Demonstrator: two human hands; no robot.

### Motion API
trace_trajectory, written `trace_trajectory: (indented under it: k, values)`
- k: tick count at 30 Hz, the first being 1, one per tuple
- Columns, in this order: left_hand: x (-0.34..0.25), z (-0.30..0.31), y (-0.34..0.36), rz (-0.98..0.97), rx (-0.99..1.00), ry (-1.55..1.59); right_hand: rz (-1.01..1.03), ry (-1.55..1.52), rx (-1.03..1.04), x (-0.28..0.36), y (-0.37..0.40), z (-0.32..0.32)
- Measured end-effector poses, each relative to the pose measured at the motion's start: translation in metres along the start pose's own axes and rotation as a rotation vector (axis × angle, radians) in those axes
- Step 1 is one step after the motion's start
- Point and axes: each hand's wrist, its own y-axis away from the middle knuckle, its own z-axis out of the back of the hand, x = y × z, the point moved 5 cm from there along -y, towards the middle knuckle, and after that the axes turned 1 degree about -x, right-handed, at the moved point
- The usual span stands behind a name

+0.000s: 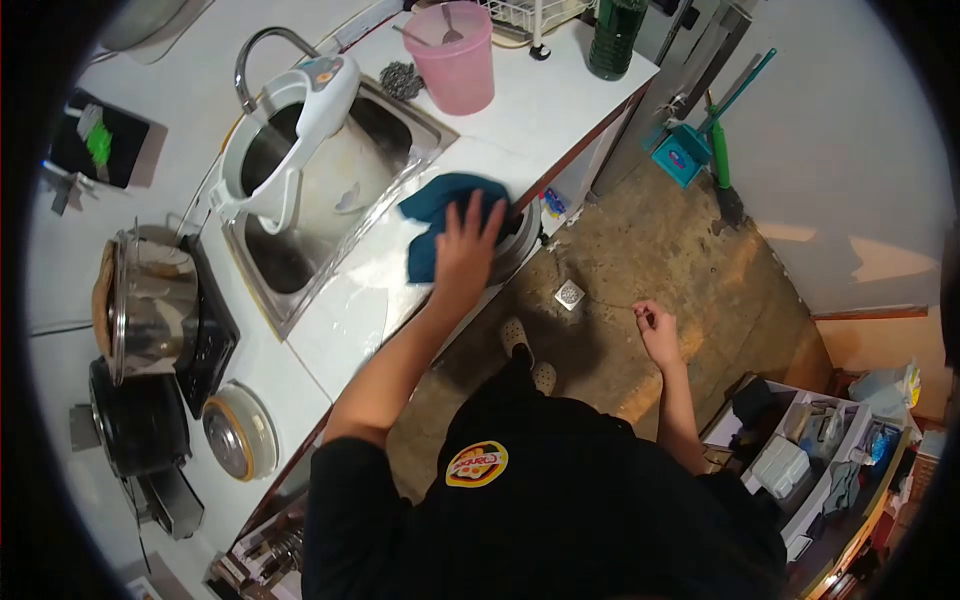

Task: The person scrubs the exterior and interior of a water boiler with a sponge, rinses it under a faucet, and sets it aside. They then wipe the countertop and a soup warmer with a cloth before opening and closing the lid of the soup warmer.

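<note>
My left hand [468, 250] lies on a dark teal cloth [425, 208] at the front edge of the white counter [330, 345]. Its fingers are spread and press down on the cloth, which is bunched in folds beneath them. The counter around the cloth looks wet and shiny. My right hand [656, 335] hangs over the floor, away from the counter, with fingers loosely curled and nothing visible in them. Beside the cloth, a steel sink [283, 325] holds a large white pitcher-like container [335, 170] with a handle, under the curved faucet [270, 38].
A pink bucket [462, 65], a steel scrubber [401, 80] and a green bottle [615, 40] stand beyond the sink. Pots [155, 300] and a glass lid [238, 432] are at left. A teal dustpan [683, 153] leans by the wall; a loaded shelf [815, 460] stands at right.
</note>
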Motion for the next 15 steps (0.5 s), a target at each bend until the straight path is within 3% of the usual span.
trace_trajectory:
  k: [9, 13, 15]
  values:
    - [-0.113, -0.102, -0.252, -0.143, -0.206, 0.013, -0.063, 0.047, -0.169, -0.001, -0.040, 0.027]
    - [-0.103, -0.089, -0.240, -0.131, -0.223, -0.026, -0.033, 0.092, -0.065, 0.020, -0.055, 0.018]
    - [-0.084, -0.075, -0.195, -0.080, -0.245, -0.032, 0.005, 0.110, 0.001, 0.022, -0.069, 0.014]
